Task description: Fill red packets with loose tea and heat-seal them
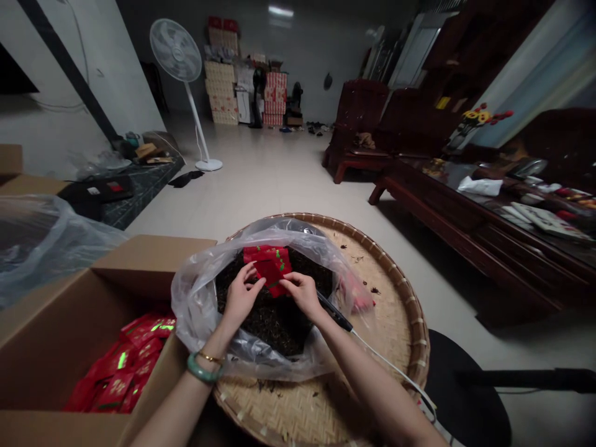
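Observation:
My left hand [241,297] and my right hand [303,294] pinch a small red packet [270,273] between thumbs and fingers, one hand on each side. It hangs over an open clear plastic bag [195,282] full of dark, dry loose leaves [274,332]. Just behind the held packet, more red packaging with green marks [261,251] rests on the leaves. A black corded tool [339,313] lies by my right wrist, partly hidden; its kind I cannot make out. The bag sits on a round woven bamboo tray [414,316].
An open cardboard box [41,347] at left holds several filled red packets [116,385]. Right of the tray are a black round base [465,397] and a dark wooden table [447,217]. A white standing fan [189,93] and stacked boxes [221,93] stand farther back.

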The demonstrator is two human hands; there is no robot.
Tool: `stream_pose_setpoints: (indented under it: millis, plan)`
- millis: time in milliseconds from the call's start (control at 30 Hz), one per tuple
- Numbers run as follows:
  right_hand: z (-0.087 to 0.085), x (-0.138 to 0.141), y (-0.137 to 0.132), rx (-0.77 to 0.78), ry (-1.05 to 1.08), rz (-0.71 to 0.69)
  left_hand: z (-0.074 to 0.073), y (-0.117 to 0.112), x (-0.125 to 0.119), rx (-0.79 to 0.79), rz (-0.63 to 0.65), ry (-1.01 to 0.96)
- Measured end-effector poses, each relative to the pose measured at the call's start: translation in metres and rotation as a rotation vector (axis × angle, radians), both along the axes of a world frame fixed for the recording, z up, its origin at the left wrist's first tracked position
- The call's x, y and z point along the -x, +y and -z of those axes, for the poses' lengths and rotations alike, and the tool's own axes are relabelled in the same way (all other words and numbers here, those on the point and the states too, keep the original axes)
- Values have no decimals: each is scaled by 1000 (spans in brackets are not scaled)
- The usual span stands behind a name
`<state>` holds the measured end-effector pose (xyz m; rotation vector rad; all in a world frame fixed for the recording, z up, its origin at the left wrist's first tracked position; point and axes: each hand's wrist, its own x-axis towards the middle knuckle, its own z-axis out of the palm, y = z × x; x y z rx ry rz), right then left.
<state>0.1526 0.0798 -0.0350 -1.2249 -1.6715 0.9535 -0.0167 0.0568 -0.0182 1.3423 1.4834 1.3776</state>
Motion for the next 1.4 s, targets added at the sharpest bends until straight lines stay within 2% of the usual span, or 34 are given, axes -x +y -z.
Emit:
stream_pose_setpoints:
  millis: [67, 133, 233, 300, 400, 567, 700, 800, 900, 1033, 1100, 1167, 1300, 1400]
  plan:
    - [-3, 1, -7, 56, 34, -43, -7, -5, -5, 48, 78, -114]
    - [-11, 0, -15, -15, 34, -35, -13, -11, -10, 78, 124, -108]
    - [-28, -6, -26, -362, -112, 29, -19, -20, -16, 69, 134, 26]
    - [-38, -11, -29, -556, -269, 7, -19, -25, -19, 76, 155, 93]
    - [-44, -16, -30, -728, -438, -16, -16, -30, -22, 97, 182, 101]
    - [-39, -19, -32, -844, -507, -21, -12, -33, -24, 115, 242, 57]
    - [-41, -22, -33, -856, -469, -12, -12, -37, -24, 134, 285, 78]
    - [-44, -25, -34, -782, -420, -67, -12, -39, -21, 110, 267, 185]
    - [-43, -31, -35, -605, -249, -87, -9, -39, -16, 123, 257, 160]
    - [-42, -35, -40, -163, 13, -89, -5, -37, -10, 224, 358, 34]
    - [-43, -36, -41, 49, 111, -160, -4, -37, -10, 252, 350, -35]
    - [-44, -36, -41, 193, 162, -232, -4, -38, -12, 240, 324, -45]
    - [-42, -37, -39, 392, 254, -338, -8, -39, -15, 217, 346, -11]
    - [-39, -38, -37, 419, 340, -312, -10, -37, -11, 278, 372, -145]
